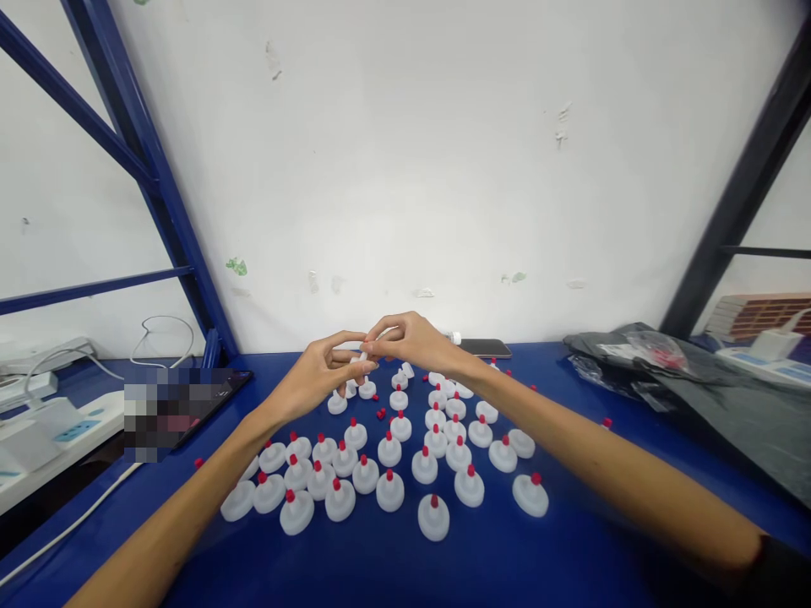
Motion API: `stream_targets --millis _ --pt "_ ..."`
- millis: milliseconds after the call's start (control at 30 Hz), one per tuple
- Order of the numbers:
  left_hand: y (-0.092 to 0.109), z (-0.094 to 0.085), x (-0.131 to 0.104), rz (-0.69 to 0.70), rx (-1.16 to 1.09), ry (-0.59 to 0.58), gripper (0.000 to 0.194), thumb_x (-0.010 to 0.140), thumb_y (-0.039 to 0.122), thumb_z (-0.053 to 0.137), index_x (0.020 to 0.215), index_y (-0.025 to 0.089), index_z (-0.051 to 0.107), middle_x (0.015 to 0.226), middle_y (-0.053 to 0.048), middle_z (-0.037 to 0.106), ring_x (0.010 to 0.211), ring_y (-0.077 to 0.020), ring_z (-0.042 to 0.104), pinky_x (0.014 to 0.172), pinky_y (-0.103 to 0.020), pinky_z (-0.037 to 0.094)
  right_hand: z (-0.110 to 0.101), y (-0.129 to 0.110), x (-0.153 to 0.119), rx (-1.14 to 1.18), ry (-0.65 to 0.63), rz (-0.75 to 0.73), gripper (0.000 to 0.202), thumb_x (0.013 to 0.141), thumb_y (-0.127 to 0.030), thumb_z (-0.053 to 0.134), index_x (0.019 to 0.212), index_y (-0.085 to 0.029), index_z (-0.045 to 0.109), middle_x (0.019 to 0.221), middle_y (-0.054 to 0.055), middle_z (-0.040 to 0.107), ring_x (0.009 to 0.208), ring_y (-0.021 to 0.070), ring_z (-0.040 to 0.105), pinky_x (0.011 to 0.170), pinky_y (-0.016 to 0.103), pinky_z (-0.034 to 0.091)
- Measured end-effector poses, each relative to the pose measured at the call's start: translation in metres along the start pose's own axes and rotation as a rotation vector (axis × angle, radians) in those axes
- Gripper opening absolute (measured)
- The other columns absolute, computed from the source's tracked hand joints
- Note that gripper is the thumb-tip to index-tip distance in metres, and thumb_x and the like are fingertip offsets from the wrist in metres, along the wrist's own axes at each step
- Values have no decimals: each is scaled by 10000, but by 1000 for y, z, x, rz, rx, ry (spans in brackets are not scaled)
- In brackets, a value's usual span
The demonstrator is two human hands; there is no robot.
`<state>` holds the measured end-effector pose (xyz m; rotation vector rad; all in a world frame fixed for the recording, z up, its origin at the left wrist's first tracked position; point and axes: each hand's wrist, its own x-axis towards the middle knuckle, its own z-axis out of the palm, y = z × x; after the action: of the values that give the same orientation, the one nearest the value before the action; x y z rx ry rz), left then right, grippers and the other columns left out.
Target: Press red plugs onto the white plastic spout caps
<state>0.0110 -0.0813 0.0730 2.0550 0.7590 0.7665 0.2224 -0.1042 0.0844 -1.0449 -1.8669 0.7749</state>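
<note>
My left hand [313,376] is raised over the back of the table, its fingers closed round a white nozzle lid that they mostly hide. Meeting it from the right, my right hand [411,342] pinches at the lid's tip, where a bit of red cap shows between the fingertips. Below both hands stand many white round lids with pointed spouts, most topped by a red cap, such as the front lid [434,522]. A few loose red caps [381,414] lie among them. Some white lids near the back, like one lid [487,412], show no red cap.
The blue table [380,570] meets a white wall behind. A dark phone [485,348] lies at the back edge. On the left are a tablet [215,401], a power strip and cables; on the right, dark plastic bags [690,414] and another power strip. Metal frame posts flank the table.
</note>
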Motion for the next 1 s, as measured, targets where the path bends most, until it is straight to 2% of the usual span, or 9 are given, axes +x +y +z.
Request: stream_targets --millis 300,400,633,800,1000 --pt "4 1 -2 -16 3 53 626 867 499 728 1384 216 519 828 -34 737 642 -164 614 538 -253 485 2 -2 -1 95 10 14 249 847 -405 779 928 -177 722 773 55 786 761 175 735 741 293 571" --pt "5 2 -2 -13 2 67 634 854 514 737 1372 214 526 818 -35 737 690 -186 645 535 -250 492 2 -3 -1 115 15 20 241 855 -395 777 921 -174 706 791 62 790 786 179 744 741 290 580" --pt "6 0 -1 6 2 106 650 861 533 727 1406 241 524 826 -27 733 668 -165 621 521 -239 470 -8 -10 -1 111 6 12 237 866 -375 764 945 -160 699 890 97 805 835 186 750 771 302 588" --pt "7 0 -2 -7 1 115 698 830 530 756 1418 245 510 833 -29 736 710 -179 640 508 -230 461 -6 -10 -3 57 13 -33 215 880 -378 738 929 -171 710 831 73 798 804 181 746 771 303 563" --pt "3 2 -3 -27 8 101 691 803 487 789 1403 265 525 945 -48 780 733 -189 672 517 -230 472 1 -4 -2 22 12 -47 155 880 -335 728 917 -189 695 778 43 789 763 184 752 734 296 550"
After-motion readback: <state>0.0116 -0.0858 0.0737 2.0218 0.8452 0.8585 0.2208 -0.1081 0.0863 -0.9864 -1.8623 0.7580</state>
